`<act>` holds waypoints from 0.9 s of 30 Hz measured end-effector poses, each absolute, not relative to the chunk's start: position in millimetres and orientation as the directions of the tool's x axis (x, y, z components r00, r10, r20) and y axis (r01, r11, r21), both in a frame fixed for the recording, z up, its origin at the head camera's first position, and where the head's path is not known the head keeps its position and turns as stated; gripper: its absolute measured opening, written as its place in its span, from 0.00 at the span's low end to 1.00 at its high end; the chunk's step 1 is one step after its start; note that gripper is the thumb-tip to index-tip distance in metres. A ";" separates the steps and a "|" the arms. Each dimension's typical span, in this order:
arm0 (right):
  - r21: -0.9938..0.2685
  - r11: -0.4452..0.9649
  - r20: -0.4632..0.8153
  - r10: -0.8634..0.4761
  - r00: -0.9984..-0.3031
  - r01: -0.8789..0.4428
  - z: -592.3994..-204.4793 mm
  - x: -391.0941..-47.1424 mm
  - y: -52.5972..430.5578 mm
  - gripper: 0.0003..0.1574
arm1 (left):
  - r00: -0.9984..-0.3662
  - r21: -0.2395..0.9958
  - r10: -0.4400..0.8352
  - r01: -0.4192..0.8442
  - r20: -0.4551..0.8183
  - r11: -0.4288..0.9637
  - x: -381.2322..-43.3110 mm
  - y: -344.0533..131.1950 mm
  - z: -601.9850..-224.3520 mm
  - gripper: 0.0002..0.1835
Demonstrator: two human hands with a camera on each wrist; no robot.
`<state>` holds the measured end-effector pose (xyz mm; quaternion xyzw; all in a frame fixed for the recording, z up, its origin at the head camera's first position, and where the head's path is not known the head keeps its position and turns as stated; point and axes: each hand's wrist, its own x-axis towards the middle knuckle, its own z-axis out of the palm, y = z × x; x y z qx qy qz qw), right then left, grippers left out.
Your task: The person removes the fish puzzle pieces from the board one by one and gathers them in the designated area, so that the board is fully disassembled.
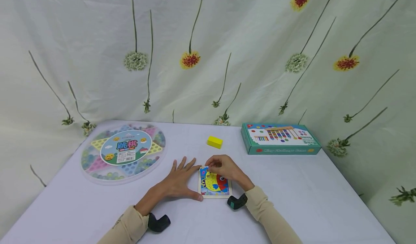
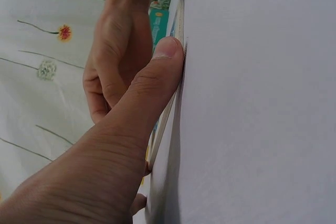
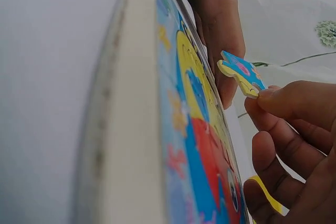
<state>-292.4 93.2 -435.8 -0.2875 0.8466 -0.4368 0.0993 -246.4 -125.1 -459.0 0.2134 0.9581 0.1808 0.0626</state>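
Note:
A small jigsaw puzzle (image 1: 216,196) with a red and yellow fish picture in a pale frame lies flat on the table. My left hand (image 1: 178,182) rests along its left side, fingers spread. Its thumb touches the lower left corner, and the index fingertip is by the upper left corner. Over the upper part of the picture, my right hand (image 1: 227,168) pinches a puzzle piece (image 3: 242,72) between thumb and index finger. Blue and yellow show on that piece, which is tilted and held above the board in the right wrist view. My right fingers partly hide the picture in the head view.
A yellow block (image 1: 215,142) sits beyond the puzzle. To the left lies a round Chinese checkers set (image 1: 125,153) under clear plastic. A green ring game box (image 1: 279,139) stands at the back right. Behind the table hangs a flowered white cloth (image 1: 260,56).

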 end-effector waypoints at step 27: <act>-0.851 0.428 0.069 -0.484 -0.872 -0.305 -400.8 -275.0 148.2 0.13 | -0.901 0.380 0.433 0.389 -0.036 0.839 -244.5 -124.5 -456.1 0.59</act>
